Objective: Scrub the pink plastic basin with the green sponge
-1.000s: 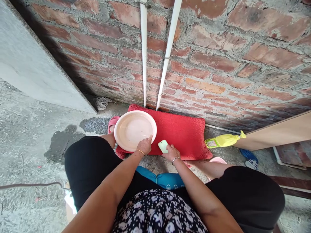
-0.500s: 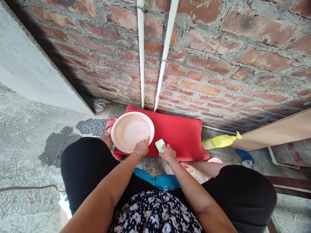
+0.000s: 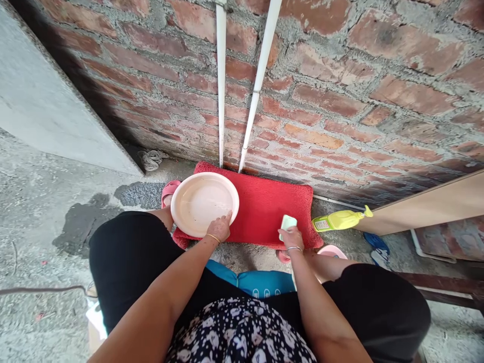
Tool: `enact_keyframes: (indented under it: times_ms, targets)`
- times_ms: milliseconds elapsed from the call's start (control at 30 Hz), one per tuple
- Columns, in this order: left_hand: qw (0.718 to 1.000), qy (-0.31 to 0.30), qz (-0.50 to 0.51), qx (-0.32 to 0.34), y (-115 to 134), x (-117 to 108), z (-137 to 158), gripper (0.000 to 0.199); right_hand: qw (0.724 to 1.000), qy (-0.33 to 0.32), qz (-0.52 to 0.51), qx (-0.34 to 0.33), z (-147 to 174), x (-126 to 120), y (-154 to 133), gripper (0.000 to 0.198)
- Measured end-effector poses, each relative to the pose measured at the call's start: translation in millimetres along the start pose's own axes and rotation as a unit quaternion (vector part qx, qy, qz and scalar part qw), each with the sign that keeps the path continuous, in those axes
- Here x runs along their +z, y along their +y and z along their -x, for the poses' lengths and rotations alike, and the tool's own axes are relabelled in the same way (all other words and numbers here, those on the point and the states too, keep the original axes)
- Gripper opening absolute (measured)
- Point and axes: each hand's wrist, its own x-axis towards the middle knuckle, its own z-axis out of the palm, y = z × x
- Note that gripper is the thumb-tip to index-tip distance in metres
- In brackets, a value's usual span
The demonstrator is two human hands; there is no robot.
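Evidently, the person's right hand (image 3: 293, 237) was closed around 1 pale green block (image 3: 288, 222), well to the right of the pale basin (image 3: 174, 206), low over the red mat (image 3: 264, 206) that stretched out from under that basin. Whether the block touched the mat, I couldn't tell from where I stood. It looked light and stiff, and probably slick if wet, so I judged its 2 long edges the best place for a grip, with the palm behind.

The left hand (image 3: 219, 228) lay on the basin's near right rim; whether its fingers actually clamped there or merely rested, I couldn't make out. Judging by the shallow water (image 3: 200, 201) inside, the basin would be weightier than its thin wall suggested and apt to slosh; opposite sides of the rim seemed the safest hold. Well to its right, past the mat's end, lay 1 yellow pump bottle (image 3: 342, 220). Behind it, 2 white pipes (image 3: 221, 85) ran up the brick wall (image 3: 321, 91).
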Motion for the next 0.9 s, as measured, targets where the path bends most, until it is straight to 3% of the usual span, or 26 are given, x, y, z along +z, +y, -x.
enact_keyframes:
  times_ms: [167,267,400,600,700,800,900]
  targets:
    - [1.000,-0.005,-0.002,0.000,-0.5,0.2,-0.5,0.069,0.993,-0.020,-0.011,-0.117,17.4,23.4,-81.3,0.043]
    - [1.000,-0.003,-0.011,-0.002,-0.4,-0.3,-0.8,0.069,0.983,-0.044,0.024,-0.178,23.6,31.2,-106.4,0.041]
    - [1.000,-0.007,-0.021,-0.004,0.0,-1.1,-0.7,0.070,0.988,-0.042,0.025,-0.144,15.9,26.3,-89.8,0.041]
    - [1.000,0.013,-0.024,0.001,-0.3,2.1,-0.7,0.069,0.998,0.002,-0.062,0.029,-8.4,7.0,-5.0,0.043]
    - [1.000,0.012,-0.024,-0.001,0.3,1.6,-0.3,0.067,0.990,0.022,-0.122,0.071,-14.1,2.5,18.1,0.041]
    - [1.000,0.005,-0.023,-0.001,1.2,-0.9,0.5,0.067,0.989,0.028,-0.132,0.065,-12.4,2.9,6.8,0.042]
    - [1.000,-0.002,-0.019,-0.001,1.8,-2.6,1.2,0.068,0.995,0.016,-0.094,0.003,-3.3,8.8,-32.3,0.043]
